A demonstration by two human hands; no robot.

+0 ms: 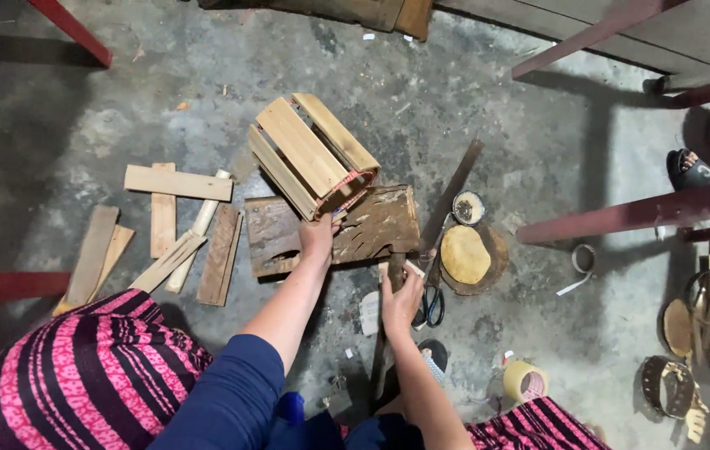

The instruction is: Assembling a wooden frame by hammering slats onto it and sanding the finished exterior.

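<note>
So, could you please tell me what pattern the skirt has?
Pink and black stripes, seen on the skirt in the head view.

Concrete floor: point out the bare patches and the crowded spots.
Bare concrete floor lies beyond the slatted wooden cylinder, and between the round woven disc and the dark red metal bar. Crowded: the loose wooden slats on the left and the scissors beside the right hand.

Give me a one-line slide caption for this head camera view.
Left hand steadies a slatted wooden frame on a worn board while the right hand grips a dark tool beside scissors.
</note>
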